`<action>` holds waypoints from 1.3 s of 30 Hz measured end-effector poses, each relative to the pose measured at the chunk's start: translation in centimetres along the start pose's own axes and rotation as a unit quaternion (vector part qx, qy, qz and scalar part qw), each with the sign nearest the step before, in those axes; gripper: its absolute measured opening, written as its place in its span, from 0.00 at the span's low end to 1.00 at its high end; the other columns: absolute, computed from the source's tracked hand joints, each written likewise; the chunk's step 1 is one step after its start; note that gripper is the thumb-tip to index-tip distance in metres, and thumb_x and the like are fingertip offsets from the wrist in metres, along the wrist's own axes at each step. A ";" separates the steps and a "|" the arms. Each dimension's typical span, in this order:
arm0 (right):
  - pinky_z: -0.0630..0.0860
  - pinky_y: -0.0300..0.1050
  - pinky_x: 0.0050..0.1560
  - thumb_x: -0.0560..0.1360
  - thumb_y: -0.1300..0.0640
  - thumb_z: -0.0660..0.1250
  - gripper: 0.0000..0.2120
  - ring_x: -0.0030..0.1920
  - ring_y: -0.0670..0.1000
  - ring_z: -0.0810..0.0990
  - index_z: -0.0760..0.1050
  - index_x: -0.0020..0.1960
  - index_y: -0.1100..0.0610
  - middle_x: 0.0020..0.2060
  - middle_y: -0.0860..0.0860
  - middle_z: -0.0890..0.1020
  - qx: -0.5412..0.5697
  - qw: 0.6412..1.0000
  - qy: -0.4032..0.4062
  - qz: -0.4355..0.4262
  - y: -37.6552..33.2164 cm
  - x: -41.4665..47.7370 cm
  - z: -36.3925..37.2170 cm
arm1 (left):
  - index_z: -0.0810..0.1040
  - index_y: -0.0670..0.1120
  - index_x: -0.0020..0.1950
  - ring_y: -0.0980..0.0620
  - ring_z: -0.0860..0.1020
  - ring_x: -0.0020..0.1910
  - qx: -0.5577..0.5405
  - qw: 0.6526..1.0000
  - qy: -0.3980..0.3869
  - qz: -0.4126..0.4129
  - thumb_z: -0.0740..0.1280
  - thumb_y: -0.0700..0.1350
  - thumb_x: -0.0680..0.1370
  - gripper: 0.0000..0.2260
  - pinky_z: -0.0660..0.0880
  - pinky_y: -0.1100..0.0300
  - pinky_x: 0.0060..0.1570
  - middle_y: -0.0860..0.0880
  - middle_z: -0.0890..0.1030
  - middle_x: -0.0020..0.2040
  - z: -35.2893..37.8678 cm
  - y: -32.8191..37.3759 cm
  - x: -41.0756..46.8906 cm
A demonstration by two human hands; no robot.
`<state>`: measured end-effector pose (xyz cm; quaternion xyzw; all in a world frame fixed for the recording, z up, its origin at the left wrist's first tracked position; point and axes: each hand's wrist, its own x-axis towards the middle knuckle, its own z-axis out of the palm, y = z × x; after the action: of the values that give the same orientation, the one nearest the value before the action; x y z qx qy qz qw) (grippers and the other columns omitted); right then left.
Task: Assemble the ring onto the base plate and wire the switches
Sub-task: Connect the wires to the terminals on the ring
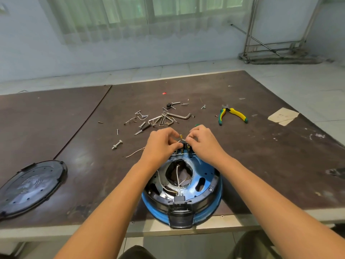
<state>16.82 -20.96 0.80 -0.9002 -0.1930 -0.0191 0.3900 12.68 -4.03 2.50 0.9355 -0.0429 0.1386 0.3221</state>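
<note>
I'm pinching the wire in my left grip and right grip, aiming to seat its connector squarely on the switch.

No readable text, labels or numbers anywhere (paper scrap marks illegible)

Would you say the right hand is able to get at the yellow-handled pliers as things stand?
Probably yes, once it lets go: the right hand pinches a wire end at the switches, but the pliers lie alone on the table beyond it to the right, with nothing in between.
</note>
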 end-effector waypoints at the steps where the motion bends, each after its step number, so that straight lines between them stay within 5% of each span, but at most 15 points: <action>1: 0.68 0.45 0.59 0.79 0.56 0.66 0.10 0.61 0.52 0.72 0.81 0.42 0.58 0.57 0.53 0.76 0.002 1.000 -0.007 0.009 0.0 0.0 0.0 | 0.83 0.50 0.46 0.62 0.80 0.35 0.015 1.000 0.004 0.004 0.78 0.49 0.71 0.07 0.76 0.67 0.40 0.55 0.83 0.35 0.2 -0.1 -0.2; 7: 0.78 0.53 0.50 0.74 0.54 0.68 0.12 0.47 0.51 0.79 0.80 0.34 0.57 0.44 0.51 0.80 0.007 1.000 0.002 0.005 0.0 -0.3 -0.1 | 0.84 0.52 0.42 0.57 0.77 0.35 0.083 0.994 0.027 0.067 0.73 0.51 0.74 0.04 0.75 0.56 0.46 0.56 0.80 0.32 1.2 -0.5 -1.2; 10: 0.78 0.52 0.55 0.73 0.51 0.70 0.03 0.52 0.49 0.78 0.81 0.44 0.50 0.49 0.48 0.79 0.020 1.000 -0.003 0.007 0.0 -0.5 -0.2 | 0.83 0.54 0.42 0.55 0.72 0.47 0.140 0.985 0.035 0.098 0.72 0.52 0.73 0.03 0.68 0.53 0.54 0.58 0.77 0.42 1.5 -0.9 -1.3; 16: 0.78 0.51 0.60 0.70 0.54 0.76 0.20 0.57 0.49 0.78 0.79 0.61 0.50 0.56 0.49 0.78 0.000 0.999 -0.054 -0.008 0.0 -0.4 -0.4 | 0.84 0.53 0.41 0.54 0.68 0.61 0.139 0.989 0.002 0.053 0.74 0.51 0.71 0.03 0.61 0.57 0.59 0.54 0.72 0.58 2.0 -1.4 -1.3; 21: 0.76 0.55 0.62 0.69 0.49 0.77 0.29 0.62 0.49 0.77 0.74 0.68 0.48 0.62 0.48 0.78 -0.079 0.993 -0.086 -0.023 -0.1 -0.2 0.0 | 0.84 0.53 0.40 0.53 0.67 0.61 0.128 0.991 -0.021 0.036 0.75 0.51 0.71 0.03 0.61 0.57 0.57 0.54 0.71 0.59 1.8 -1.4 -1.4; 39: 0.74 0.55 0.59 0.72 0.42 0.72 0.33 0.67 0.50 0.72 0.67 0.74 0.45 0.66 0.46 0.75 -0.172 0.980 -0.089 -0.051 0.6 0.4 0.9 | 0.86 0.51 0.43 0.53 0.69 0.59 0.092 0.994 -0.049 0.017 0.75 0.47 0.72 0.02 0.73 0.50 0.56 0.54 0.71 0.58 1.8 -1.5 -1.1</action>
<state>17.34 -20.54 -0.20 -0.9407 -0.2665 0.0081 0.2096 12.30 -3.97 -0.10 0.9660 -0.0617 0.1018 0.2296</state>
